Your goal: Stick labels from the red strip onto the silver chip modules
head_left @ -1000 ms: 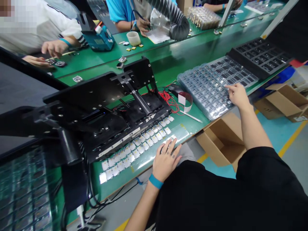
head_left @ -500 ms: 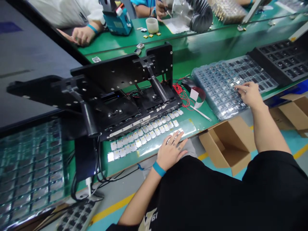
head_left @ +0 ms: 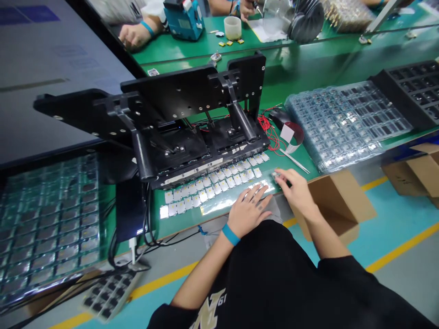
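Note:
My left hand (head_left: pixel 249 208), with a blue wristband, lies with fingers spread at the bench edge. Its fingertips rest on a clear plastic sheet (head_left: pixel 219 204), by a few small white boards. To its right, my right hand (head_left: pixel 295 186) pinches a small square part (head_left: pixel 275 174) between thumb and fingers, just over the sheet's right end; fingers partly cover it. Small white square boards (head_left: pixel 214 177) with green edges lie in rows behind the sheet. Beyond them stands a black test fixture (head_left: pixel 192 167) with raised lids and lever handles.
Stacked clear trays (head_left: pixel 343 121) of small parts stand at right, near a black tray (head_left: pixel 416 91). Tweezers (head_left: pixel 295 161), red wires (head_left: pixel 269 132) and a cardboard box (head_left: pixel 338 201) are closer. A monitor (head_left: pixel 65 68) and another filled tray (head_left: pixel 51 224) occupy the left. Co-workers' hands show across the bench.
My right hand has moved left from the clear trays to the sheet beside my left hand, bringing a small square part. My left hand stays in place. The view has shifted slightly.

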Available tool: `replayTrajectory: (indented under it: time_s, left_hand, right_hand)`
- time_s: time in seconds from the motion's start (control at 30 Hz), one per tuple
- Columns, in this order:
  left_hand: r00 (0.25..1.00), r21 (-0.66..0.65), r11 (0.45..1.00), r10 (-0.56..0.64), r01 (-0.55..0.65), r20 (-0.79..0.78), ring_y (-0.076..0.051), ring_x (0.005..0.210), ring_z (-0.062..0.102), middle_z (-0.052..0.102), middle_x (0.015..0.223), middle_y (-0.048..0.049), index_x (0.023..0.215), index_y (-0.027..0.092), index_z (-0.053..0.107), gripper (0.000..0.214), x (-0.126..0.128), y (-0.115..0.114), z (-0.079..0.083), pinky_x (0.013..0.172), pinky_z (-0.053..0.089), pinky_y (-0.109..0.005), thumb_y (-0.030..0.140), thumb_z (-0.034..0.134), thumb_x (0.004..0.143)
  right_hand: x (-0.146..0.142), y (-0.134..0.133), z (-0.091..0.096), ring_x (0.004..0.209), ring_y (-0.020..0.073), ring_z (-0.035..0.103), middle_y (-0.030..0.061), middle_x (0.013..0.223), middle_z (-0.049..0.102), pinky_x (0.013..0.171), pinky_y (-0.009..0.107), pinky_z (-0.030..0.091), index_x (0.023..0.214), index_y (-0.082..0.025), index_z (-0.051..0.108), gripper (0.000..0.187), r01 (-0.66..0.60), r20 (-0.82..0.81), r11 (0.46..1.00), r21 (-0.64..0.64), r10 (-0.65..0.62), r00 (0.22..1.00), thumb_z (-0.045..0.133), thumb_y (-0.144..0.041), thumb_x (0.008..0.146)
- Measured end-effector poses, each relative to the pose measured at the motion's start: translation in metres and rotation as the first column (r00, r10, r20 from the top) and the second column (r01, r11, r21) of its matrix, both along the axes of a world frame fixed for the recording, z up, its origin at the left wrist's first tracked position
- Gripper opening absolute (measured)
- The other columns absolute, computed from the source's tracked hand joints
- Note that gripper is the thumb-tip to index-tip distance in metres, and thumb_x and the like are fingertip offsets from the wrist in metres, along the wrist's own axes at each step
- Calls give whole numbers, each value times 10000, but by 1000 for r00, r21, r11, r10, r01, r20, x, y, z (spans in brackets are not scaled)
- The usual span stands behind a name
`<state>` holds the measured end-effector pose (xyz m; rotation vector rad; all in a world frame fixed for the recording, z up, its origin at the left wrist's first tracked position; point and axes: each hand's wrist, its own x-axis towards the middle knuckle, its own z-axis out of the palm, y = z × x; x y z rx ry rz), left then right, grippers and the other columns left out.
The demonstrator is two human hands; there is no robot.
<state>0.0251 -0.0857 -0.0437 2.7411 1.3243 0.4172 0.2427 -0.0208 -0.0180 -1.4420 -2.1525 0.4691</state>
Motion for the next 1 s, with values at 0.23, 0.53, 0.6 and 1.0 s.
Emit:
replayTrajectory:
  time_s: [0.23,0.53,0.6,1.0]
  left_hand:
    - [1000,1,1000,-6,6,2,-282,1420,437,475,1560,-73,1411,246,547,501,0,0,2,1135,367,-445,516,501,992]
    - [1000,-11,1000,-2,3,15,-280,1411,450,498,1541,-86,1412,250,550,492,-1,0,4,1120,384,-438,495,526,985]
    - [1000,-16,1000,0,0,18,-282,1409,453,507,1533,-94,1405,239,558,486,-1,0,7,1120,385,-441,487,523,989]
    - [997,-8,999,-52,53,61,-305,1373,460,565,1475,-93,1355,220,608,394,-14,6,23,1090,397,-467,378,497,1012]
  right_hand:
    - [-23,-14,-17,955,284,610,113,988,665,871,457,519,1232,-211,660,312,35,25,999,-21,-34,999,486,-330,1003]
    - [-23,-15,-23,958,295,608,103,1016,658,860,492,525,1242,-255,656,312,27,6,999,-21,-27,1000,481,-355,1005]
    - [-22,-17,-21,993,269,632,70,1040,662,900,463,548,1301,-317,609,324,23,-32,999,-25,-23,999,450,-329,1018]
    - [146,50,35,1107,296,619,111,1081,638,986,514,506,1128,-233,688,285,517,-116,812,270,-505,855,458,-288,969]
